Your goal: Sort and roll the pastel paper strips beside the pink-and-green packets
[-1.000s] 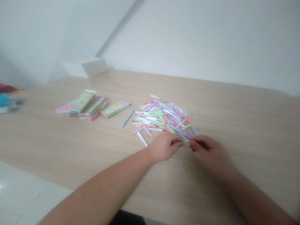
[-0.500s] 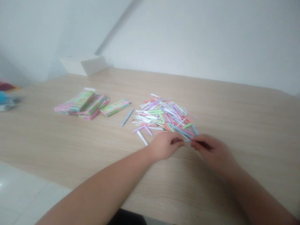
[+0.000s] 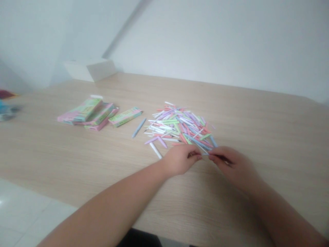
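In the head view, my left hand (image 3: pixel 181 159) is closed in a pinch just in front of a heap of pastel pen parts (image 3: pixel 177 123). Close to its right, my right hand (image 3: pixel 231 164) is pinched shut too. A thin light-blue pen part (image 3: pixel 205 154) shows in the small gap between the fingertips; its ends are hidden in both hands. Purple, white, green, coral and blue barrels lie mixed with thin white refills in the heap. Beside my left wrist rests a white barrel (image 3: pixel 155 150), with a purple piece (image 3: pixel 162 142) behind it.
A blue-grey pen (image 3: pixel 139 128) lies left of the heap. Further left are a single pastel box (image 3: pixel 125 117) and a stack of similar boxes (image 3: pixel 87 111). A white box (image 3: pixel 91 69) stands at the back of the wooden table (image 3: pixel 244 109), near the wall.
The view has shifted very slightly. Both hands keep the same pinch at the near edge of the heap, and nothing else has visibly moved.
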### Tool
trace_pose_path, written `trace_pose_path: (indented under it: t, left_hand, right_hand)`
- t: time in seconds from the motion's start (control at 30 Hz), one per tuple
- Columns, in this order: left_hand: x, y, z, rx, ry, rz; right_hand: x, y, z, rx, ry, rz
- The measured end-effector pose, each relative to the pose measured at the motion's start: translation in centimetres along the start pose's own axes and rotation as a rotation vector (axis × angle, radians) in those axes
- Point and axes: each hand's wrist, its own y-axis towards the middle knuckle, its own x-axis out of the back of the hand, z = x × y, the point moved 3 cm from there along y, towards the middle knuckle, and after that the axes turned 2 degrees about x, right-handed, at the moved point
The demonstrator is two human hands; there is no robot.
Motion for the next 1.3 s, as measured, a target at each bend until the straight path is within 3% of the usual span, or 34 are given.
trace_pose_path:
  t: [0.6,0.97,1.1,1.3]
  left_hand:
    - [0.1,-0.1,0.0,-0.047,0.055,0.004]
    - [0.0,-0.1,0.0,-0.048,0.075,0.010]
    - [0.0,-0.1,0.1,-0.068,0.097,0.007]
    - [-0.2,-0.5,-0.4,-0.111,0.107,0.041]
  right_hand:
    - [0.4,-0.3,-0.1,0.045,-0.019,-0.029]
    - [0.3,-0.5,0.2,0.196,-0.072,-0.013]
    - [0.1,-0.6,0.2,0.149,-0.071,0.024]
    - [-0.9,-0.7,0.1,-0.062,0.033,0.083]
